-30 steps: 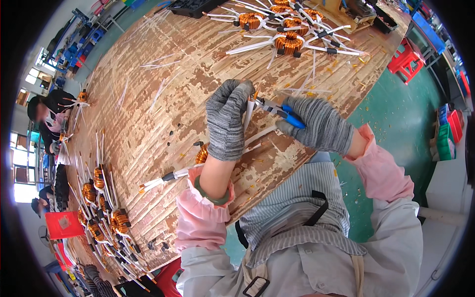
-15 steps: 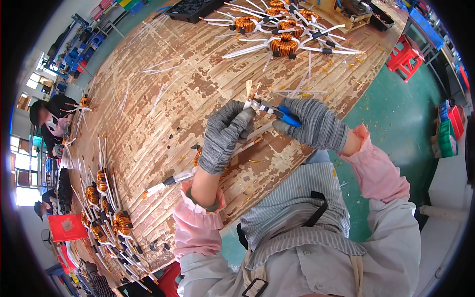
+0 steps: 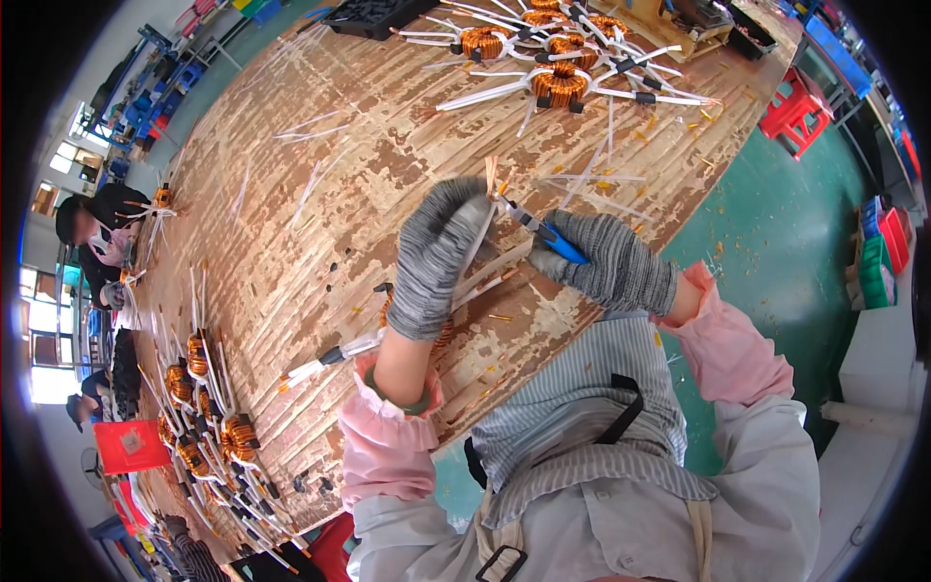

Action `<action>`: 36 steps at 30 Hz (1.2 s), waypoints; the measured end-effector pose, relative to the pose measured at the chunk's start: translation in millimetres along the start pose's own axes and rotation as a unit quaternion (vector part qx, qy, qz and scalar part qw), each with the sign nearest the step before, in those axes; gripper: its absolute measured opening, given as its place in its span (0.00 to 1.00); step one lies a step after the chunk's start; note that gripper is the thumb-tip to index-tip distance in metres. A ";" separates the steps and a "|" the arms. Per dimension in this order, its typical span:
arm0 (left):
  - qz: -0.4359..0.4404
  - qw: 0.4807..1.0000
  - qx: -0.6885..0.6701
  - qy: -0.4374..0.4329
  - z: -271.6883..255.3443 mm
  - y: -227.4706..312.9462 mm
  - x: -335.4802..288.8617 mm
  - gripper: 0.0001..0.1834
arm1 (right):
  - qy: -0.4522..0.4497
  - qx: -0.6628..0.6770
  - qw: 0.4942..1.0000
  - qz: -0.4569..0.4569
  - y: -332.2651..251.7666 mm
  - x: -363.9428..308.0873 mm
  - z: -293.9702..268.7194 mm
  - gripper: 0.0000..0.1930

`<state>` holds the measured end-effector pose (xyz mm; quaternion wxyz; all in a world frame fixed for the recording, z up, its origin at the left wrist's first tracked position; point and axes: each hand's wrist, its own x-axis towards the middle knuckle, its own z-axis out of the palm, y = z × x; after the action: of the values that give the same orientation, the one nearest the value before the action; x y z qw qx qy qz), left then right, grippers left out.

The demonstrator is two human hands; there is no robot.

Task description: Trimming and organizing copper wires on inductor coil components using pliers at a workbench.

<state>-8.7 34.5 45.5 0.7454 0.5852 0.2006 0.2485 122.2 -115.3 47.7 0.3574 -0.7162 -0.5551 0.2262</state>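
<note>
My left hand (image 3: 438,254), in a grey knit glove, grips a white-sleeved lead (image 3: 482,225) whose bare copper tip points up. That lead belongs to a copper-wound coil (image 3: 443,332) lying on the table mostly hidden under my forearm. Other white leads (image 3: 330,357) trail from it to the left. In my right hand (image 3: 606,262), also gloved in grey, are blue-handled cutters (image 3: 548,234). Their jaws sit at the lead just below the copper tip.
The worn wooden table (image 3: 320,242) carries a pile of copper coils with white leads at the far side (image 3: 558,82) and another at the left (image 3: 208,427). A black tray (image 3: 373,16), red stools (image 3: 797,109) and a seated person (image 3: 97,233) surround it.
Both hands have risen off the table and moved slightly away from me, lifting the lead upright. The cutters stay at the lead's tip.
</note>
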 end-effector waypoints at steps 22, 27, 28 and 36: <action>0.074 0.997 -0.015 0.018 1.5 3.0 14.9 0.09 | -0.030 -0.021 0.999 0.008 -7.6 -1.4 -5.8 0.17; 0.057 0.995 -0.076 0.007 5.4 4.9 13.0 0.09 | -0.012 -0.019 1.000 -0.013 -5.5 -1.0 -1.8 0.17; 0.044 0.997 -0.067 0.004 7.7 7.6 11.6 0.09 | -0.013 -0.016 1.000 -0.003 -7.2 -1.2 -3.0 0.17; 0.065 0.996 -0.049 0.038 4.4 1.8 15.1 0.07 | 0.005 -0.067 0.998 0.000 -8.1 -2.0 -3.1 0.19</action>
<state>5.6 40.7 48.2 0.7473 0.5497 0.1778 0.3283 118.8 -116.9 55.7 0.3114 -0.7396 -0.5675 0.1844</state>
